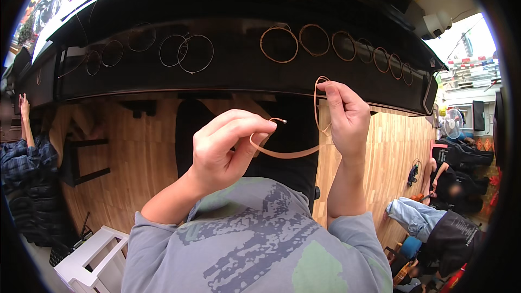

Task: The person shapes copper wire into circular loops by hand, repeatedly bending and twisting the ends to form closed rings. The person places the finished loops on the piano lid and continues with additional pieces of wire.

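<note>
My left hand [222, 146] pinches a copper-coloured wire string [285, 153] between thumb and fingertips, near a short end with a small silver tip [284, 121]. My right hand [347, 119] is closed on the looped part of the same string, to the right and a little higher. Both hands are in front of a glossy black piano-like surface [228, 5]. On it, several bronze coils [279, 58] lie in a row at the right and several silver coils [196, 70] at the left.
A person's hand [24, 109] is at the far left. Several seated people [450, 241] are at the right, near a fan [451, 123]. A white step stool [87, 260] stands lower left on the wooden floor [130, 146]; a black bracket [87, 176] is above it.
</note>
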`<action>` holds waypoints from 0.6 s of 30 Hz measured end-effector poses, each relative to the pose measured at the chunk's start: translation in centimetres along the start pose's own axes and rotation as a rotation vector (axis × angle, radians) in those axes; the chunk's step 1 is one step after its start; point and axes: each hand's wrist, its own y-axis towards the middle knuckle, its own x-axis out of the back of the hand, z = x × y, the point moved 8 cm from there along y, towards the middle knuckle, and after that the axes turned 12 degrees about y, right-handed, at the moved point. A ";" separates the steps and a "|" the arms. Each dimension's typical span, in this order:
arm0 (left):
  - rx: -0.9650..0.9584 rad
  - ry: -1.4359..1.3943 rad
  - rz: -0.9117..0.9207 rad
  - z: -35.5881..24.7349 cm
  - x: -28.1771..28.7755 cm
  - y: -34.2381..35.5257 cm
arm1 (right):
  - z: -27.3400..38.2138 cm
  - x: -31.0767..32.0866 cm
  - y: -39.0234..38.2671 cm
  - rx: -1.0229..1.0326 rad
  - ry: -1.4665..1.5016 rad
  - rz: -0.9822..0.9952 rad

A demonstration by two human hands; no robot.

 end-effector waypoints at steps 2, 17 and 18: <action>-0.055 -0.071 -0.125 0.0 0.5 0.3 | 0.7 -0.1 -0.1 0.100 -0.144 -0.026; -0.231 0.511 0.090 -1.3 -2.7 1.2 | 4.0 -4.1 -2.2 0.291 -0.140 0.305; -0.247 0.517 0.048 -1.6 -2.3 1.4 | 4.0 -4.1 -2.3 0.282 -0.083 0.326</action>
